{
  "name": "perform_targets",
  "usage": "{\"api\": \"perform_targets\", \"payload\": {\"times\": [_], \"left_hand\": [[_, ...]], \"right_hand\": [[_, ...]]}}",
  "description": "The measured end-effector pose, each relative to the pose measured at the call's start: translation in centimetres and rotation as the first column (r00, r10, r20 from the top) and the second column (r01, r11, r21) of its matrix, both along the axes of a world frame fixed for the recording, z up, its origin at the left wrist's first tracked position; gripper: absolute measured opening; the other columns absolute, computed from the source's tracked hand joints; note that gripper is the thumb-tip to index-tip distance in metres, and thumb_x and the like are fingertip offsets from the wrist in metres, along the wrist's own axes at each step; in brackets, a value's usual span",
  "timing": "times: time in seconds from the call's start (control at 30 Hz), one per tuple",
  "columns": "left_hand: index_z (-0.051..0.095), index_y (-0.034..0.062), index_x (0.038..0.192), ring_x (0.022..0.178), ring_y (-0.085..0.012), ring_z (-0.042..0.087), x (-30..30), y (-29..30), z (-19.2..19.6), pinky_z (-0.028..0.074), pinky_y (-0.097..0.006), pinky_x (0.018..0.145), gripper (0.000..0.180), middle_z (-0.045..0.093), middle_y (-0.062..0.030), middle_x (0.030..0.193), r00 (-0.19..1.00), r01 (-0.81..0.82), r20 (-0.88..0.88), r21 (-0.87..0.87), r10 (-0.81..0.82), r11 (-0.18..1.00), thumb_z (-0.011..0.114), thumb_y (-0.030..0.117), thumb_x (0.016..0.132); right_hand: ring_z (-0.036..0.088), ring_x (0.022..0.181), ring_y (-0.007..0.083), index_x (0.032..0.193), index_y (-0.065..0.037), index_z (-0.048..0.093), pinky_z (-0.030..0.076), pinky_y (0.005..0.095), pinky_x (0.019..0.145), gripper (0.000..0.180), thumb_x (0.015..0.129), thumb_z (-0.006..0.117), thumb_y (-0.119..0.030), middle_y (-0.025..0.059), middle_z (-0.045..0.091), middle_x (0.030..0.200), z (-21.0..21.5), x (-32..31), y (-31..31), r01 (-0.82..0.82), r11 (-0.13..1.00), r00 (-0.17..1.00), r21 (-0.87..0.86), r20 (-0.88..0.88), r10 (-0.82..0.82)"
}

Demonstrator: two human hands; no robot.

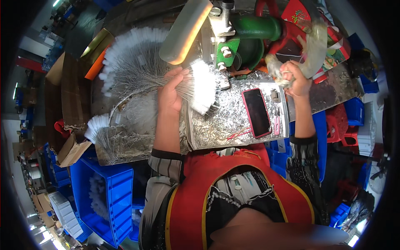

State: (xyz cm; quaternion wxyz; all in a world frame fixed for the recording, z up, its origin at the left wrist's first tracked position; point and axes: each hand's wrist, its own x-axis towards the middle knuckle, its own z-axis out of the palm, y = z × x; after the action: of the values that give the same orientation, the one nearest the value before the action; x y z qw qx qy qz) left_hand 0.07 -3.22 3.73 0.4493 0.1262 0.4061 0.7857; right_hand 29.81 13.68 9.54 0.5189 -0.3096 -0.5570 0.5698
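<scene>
left hand (170, 93): clamping a fanned wire bundle (196, 85) at the bench's rear edge
right hand (295, 79): fist closing on a wrapped lever (313, 50)
handling: wires look light, springy, snag-prone; gripping mid-stem looks best

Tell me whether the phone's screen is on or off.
Off: the phone lies face up on the metal tray and its screen is plain black, showing no lit picture.

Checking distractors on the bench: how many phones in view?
1. The phone lies dark screen up on the shiny metal tray, between the left hand and right hand. Others may be hidden.
</scene>
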Motion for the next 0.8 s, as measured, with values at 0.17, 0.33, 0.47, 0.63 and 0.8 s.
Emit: {"api": "perform_targets", "payload": {"times": [0.17, 0.33, 0.47, 0.63, 0.8], "left_hand": [[0.049, -0.0064, 0.102, 0.082, -0.0269, 0.061, 0.1, -0.2, -0.1, 0.052, -0.035, 0.073, 0.026, 0.058, -0.0222, 0.098, 0.999, -0.037, -0.001, -0.042, 0.037, 0.998, 0.051, -0.006, 0.076], [0.050, -0.0061, 0.102, 0.081, -0.0267, 0.061, 0.1, 0.3, 0.1, 0.053, -0.035, 0.071, 0.027, 0.058, -0.0220, 0.098, 0.999, -0.046, 0.002, -0.068, 0.047, 0.997, 0.051, -0.006, 0.075], [0.050, -0.0057, 0.101, 0.082, -0.0262, 0.061, 0.2, 0.1, 0.6, 0.053, -0.034, 0.070, 0.026, 0.059, -0.0218, 0.097, 0.998, -0.056, -0.007, -0.101, 0.055, 0.993, 0.051, -0.006, 0.075], [0.050, -0.0058, 0.102, 0.082, -0.0266, 0.060, 0.3, 0.8, 0.5, 0.052, -0.035, 0.071, 0.027, 0.059, -0.0218, 0.098, 0.999, -0.042, -0.008, -0.059, 0.042, 0.997, 0.052, -0.006, 0.075], [0.049, -0.0060, 0.104, 0.082, -0.0266, 0.060, 0.3, 0.2, -0.4, 0.051, -0.034, 0.072, 0.028, 0.058, -0.0221, 0.100, 0.998, -0.048, 0.026, -0.002, 0.048, 0.999, 0.052, -0.005, 0.076]], "right_hand": [[0.049, 0.045, 0.0157, 0.068, 0.005, 0.057, 0.038, 0.0257, 0.044, 0.011, 0.069, 0.060, -0.006, 0.0091, 0.051, 0.053, 4.1, -0.3, -0.8, 0.073, 0.990, 0.997, -0.124, 0.035, -0.069], [0.049, 0.049, 0.0185, 0.051, -0.001, 0.049, 0.040, 0.0280, 0.053, 0.025, 0.073, 0.055, -0.009, 0.0089, 0.048, 0.051, 6.6, 0.1, -0.8, 0.011, 0.990, 0.986, -0.140, 0.165, 0.013], [0.049, 0.050, 0.0178, 0.053, 0.000, 0.050, 0.040, 0.0273, 0.054, 0.023, 0.073, 0.056, -0.010, 0.0091, 0.049, 0.052, 6.1, -0.4, -1.1, 0.053, 0.994, 0.987, -0.096, 0.159, -0.037], [0.049, 0.046, 0.0131, 0.062, 0.002, 0.054, 0.039, 0.0248, 0.045, 0.011, 0.070, 0.058, -0.005, 0.0077, 0.053, 0.055, 0.1, -0.6, -0.5, 0.095, 0.968, 0.991, 0.233, -0.110, -0.071], [0.051, 0.048, 0.0140, 0.071, 0.005, 0.057, 0.040, 0.0241, 0.046, 0.009, 0.070, 0.059, -0.004, 0.0091, 0.054, 0.056, 1.0, 0.2, 0.1, 0.026, 1.000, 0.999, -0.004, -0.022, -0.026]]}}
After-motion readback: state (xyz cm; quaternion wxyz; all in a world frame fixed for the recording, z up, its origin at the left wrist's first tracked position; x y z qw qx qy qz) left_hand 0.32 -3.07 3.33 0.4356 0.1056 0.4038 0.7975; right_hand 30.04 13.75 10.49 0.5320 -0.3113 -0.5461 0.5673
